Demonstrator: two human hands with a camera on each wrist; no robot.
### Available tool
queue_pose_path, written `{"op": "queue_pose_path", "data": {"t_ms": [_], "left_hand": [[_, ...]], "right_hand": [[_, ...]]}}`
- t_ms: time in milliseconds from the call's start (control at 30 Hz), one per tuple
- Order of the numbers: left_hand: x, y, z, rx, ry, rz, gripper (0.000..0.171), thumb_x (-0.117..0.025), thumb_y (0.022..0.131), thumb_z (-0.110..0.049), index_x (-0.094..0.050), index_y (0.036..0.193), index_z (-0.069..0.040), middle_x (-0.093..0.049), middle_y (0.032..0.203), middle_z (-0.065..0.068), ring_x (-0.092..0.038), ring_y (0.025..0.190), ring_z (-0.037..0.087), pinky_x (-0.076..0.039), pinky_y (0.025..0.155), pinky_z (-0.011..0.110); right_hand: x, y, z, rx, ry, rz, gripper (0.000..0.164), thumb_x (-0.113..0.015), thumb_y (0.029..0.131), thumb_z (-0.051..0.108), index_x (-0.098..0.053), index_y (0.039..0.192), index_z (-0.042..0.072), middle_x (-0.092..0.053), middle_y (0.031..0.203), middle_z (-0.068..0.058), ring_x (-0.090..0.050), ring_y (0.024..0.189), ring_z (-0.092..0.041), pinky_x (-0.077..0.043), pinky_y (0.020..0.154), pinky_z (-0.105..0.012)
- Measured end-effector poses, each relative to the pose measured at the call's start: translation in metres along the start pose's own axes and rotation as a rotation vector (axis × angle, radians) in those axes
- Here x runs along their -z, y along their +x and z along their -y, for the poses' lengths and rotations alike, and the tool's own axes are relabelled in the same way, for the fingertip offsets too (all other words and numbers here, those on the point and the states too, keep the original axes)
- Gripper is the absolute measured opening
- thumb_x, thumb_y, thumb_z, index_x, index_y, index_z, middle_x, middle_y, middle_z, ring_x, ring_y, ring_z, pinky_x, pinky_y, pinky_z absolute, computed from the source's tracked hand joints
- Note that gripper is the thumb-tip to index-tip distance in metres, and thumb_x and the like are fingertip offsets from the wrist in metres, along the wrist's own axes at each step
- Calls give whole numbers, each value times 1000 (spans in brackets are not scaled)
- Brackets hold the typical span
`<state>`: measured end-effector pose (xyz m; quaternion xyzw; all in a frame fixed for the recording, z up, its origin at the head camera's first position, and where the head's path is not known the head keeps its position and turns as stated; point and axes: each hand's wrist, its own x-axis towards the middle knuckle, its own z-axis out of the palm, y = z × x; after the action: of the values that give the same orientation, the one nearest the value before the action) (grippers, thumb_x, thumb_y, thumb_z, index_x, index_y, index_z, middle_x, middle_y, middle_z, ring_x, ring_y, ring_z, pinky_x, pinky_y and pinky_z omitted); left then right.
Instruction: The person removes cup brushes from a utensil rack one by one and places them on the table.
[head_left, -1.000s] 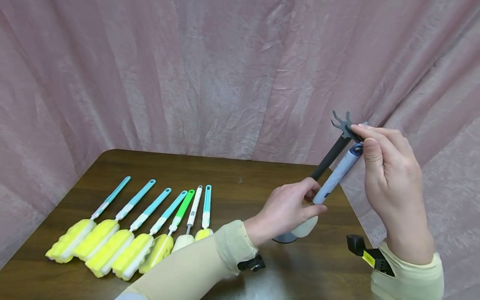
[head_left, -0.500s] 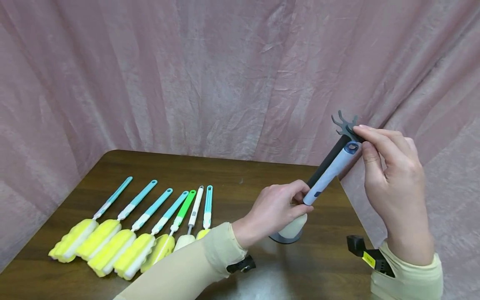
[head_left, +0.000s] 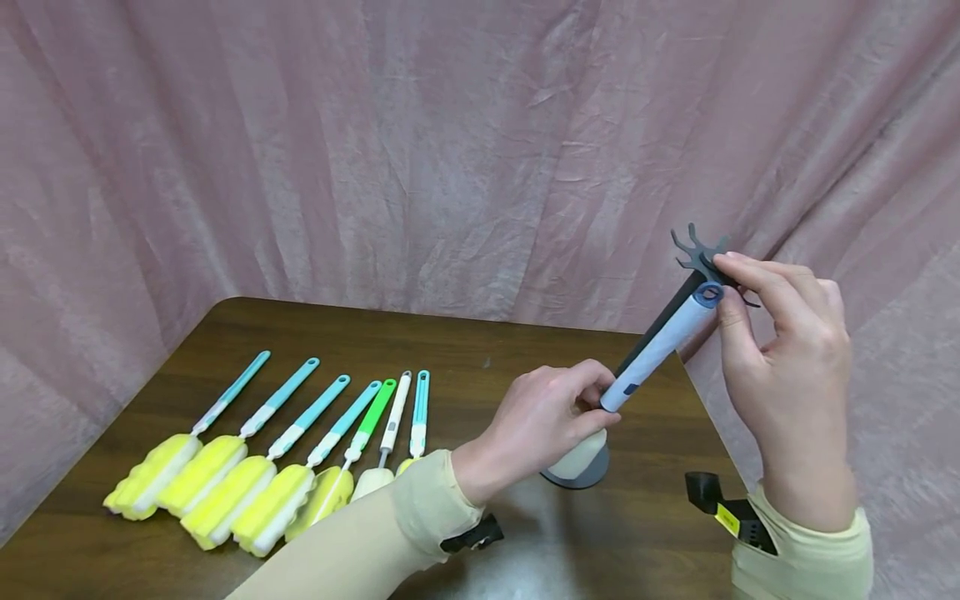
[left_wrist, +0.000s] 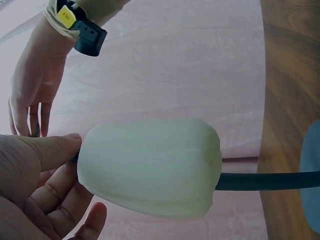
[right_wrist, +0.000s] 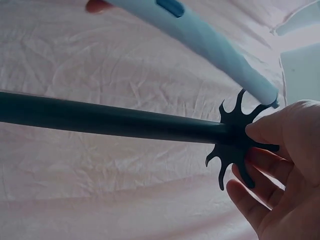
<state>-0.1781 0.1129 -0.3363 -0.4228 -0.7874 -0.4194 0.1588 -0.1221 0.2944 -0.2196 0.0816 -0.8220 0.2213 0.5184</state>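
Observation:
My left hand (head_left: 536, 421) holds a sponge cup brush by the lower part of its pale blue handle (head_left: 660, 350), near the cream sponge head (left_wrist: 150, 165). A dark stand rises behind it, with a slim pole (right_wrist: 110, 120), a round base (head_left: 592, 475) and a spidery top of curved hooks (right_wrist: 235, 135). My right hand (head_left: 791, 367) pinches that hooked top between thumb and fingers. The handle's ringed end (head_left: 708, 294) meets one hook beside my right thumb. Whether the ring is over the hook, I cannot tell.
Several more sponge brushes lie side by side on the left of the brown wooden table (head_left: 480, 358), including yellow-headed ones (head_left: 228, 500), one with a green handle (head_left: 372, 412) and one with a white handle (head_left: 395, 408). A pink curtain (head_left: 450, 167) hangs behind.
My left hand has moved slightly left, bringing the brush handle alongside the pole. The hooked top has turned a little under my right fingers. More of the stand's base now shows.

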Motion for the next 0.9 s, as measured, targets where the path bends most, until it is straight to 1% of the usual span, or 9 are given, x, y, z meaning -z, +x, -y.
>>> {"op": "queue_pose_path", "data": {"t_ms": [233, 633, 900], "left_hand": [[5, -3, -2, -16, -9, -23, 23, -79, 85, -30, -62, 101, -28, -63, 83, -29, -52, 76, -21, -39, 64, 12], [17, -13, -1, 9, -39, -54, 22, -78, 86, -31, -63, 102, -27, -64, 84, -28, -54, 79, -17, -40, 66, 13], [29, -21, 2, 30, -35, -67, 24, -78, 86, -29, -64, 104, -26, -63, 83, -27, -54, 76, -13, -39, 64, 16]], "right_hand": [[-1, 0, 2, -7, -2, -13, 26, -64, 92, 2, -75, 116, 7, -69, 116, -10, -48, 95, -30, -28, 83, -23], [-2, -1, 5, -21, -7, -24, 26, -63, 92, 2, -74, 115, 6, -69, 118, -10, -48, 95, -30, -27, 82, -23], [-2, 0, 7, -18, -5, -26, 26, -61, 93, 3, -74, 116, 5, -69, 119, -11, -48, 97, -33, -27, 83, -23]]}}
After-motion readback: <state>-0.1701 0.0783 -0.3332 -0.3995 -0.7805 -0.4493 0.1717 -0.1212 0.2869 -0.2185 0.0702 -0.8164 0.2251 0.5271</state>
